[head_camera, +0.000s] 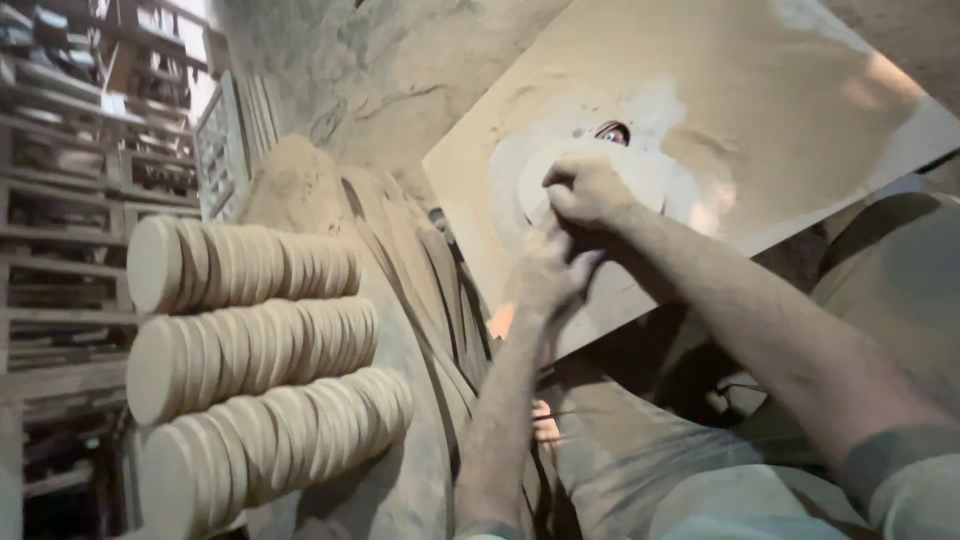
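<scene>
Both forearms reached up; right hand (588, 188) was fisted on a pale wood disc (640, 175) lying on the dusty board (780, 90). Left hand (548, 268) curled w/ fingers together just below, grip unclear. Disc stacks (250, 335) sat at left.

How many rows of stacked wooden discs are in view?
3 rows, all at the left: the top row, the middle row under it, and the bottom row. More may be hidden beyond the frame's lower edge.
</scene>
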